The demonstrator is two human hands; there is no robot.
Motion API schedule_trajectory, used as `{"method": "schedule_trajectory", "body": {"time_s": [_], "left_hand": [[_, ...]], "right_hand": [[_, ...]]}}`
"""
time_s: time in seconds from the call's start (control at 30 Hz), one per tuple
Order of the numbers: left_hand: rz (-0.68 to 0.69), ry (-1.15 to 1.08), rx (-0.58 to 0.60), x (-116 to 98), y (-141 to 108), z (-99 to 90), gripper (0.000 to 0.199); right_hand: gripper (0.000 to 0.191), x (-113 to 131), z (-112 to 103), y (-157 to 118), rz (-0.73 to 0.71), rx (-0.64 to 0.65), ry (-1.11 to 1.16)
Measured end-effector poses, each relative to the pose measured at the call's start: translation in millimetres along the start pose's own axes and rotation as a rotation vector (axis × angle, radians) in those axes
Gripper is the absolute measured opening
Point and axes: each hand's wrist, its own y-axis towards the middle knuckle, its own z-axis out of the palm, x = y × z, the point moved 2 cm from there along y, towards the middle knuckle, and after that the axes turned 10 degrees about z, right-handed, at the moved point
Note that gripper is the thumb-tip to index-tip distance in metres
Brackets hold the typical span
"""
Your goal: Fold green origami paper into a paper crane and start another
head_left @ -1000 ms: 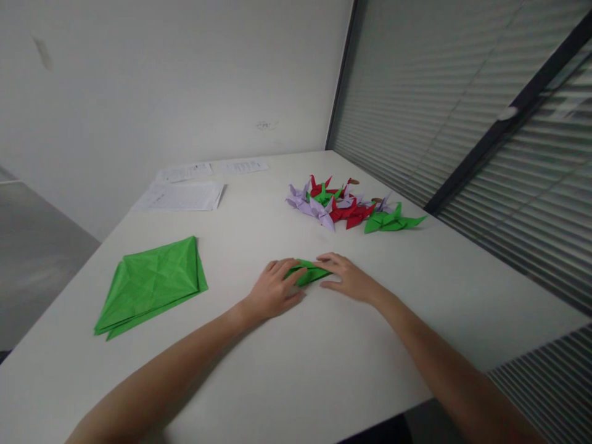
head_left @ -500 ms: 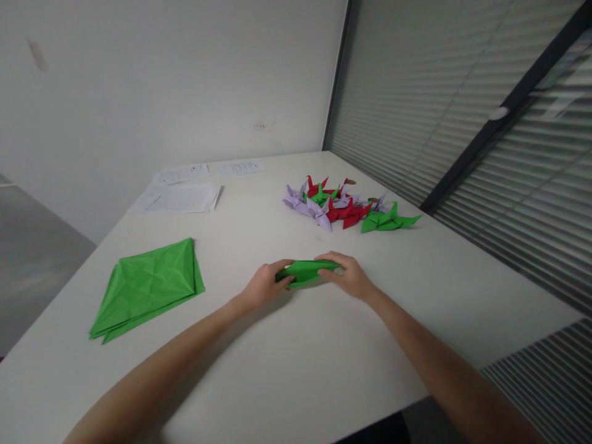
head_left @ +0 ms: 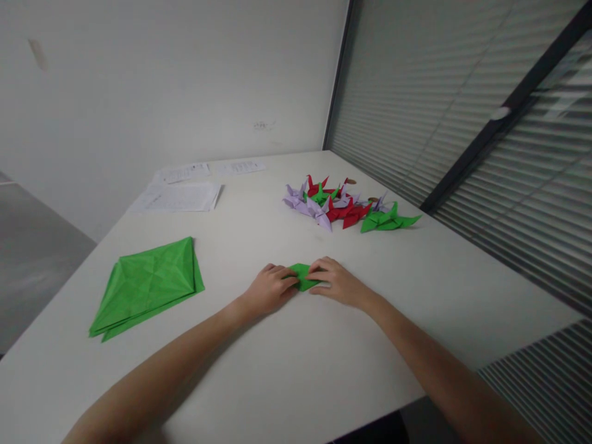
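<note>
A small folded piece of green paper (head_left: pixel 302 277) lies on the white table (head_left: pixel 277 370) between my two hands. My left hand (head_left: pixel 272 285) grips its left end, the fingers bent over the top. On the other side my right hand (head_left: pixel 335 282) has its fingers closed on the right end. Both hands cover the paper's ends, so only its middle shows, looking flattened. Further left lies a stack of creased green paper sheets (head_left: pixel 148 280).
A cluster of folded paper cranes in red, lilac and green (head_left: pixel 342 206) lies beyond my right hand. White printed sheets (head_left: pixel 180 197) lie at the back left. A wall stands behind the table, and a glass partition with blinds (head_left: pixel 439 111) runs along the right.
The green paper was held open like a pocket; now it is flatter and shows less. My left hand has turned over the paper, and both hands have closed in toward its middle.
</note>
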Motion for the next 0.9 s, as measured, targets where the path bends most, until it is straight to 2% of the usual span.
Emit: {"method": "schedule_trajectory", "body": {"time_s": [0.17, 0.27, 0.37, 0.6, 0.9], "left_hand": [[0.033, -0.051, -0.122, 0, 1, 1.2, 0.017], [0.078, -0.101, -0.114, -3, 2, 3.0, 0.018], [0.059, -0.099, -0.099, -2, 2, 4.5, 0.019], [0.025, -0.159, -0.188, 2, 0, 9.5, 0.020], [-0.027, -0.259, -0.201, 4, 0, 9.3, 0.018]], "right_hand": [[0.010, -4, 9, 0, -0.003, -0.008, -0.110], [0.009, -2, 8, 0, -0.013, -0.028, -0.169], [0.013, 1, 7, 0, -0.036, -0.022, -0.203], [0.018, 3, 12, 1, -0.055, 0.012, -0.120], [0.018, 1, 17, 2, -0.026, 0.039, -0.070]]}}
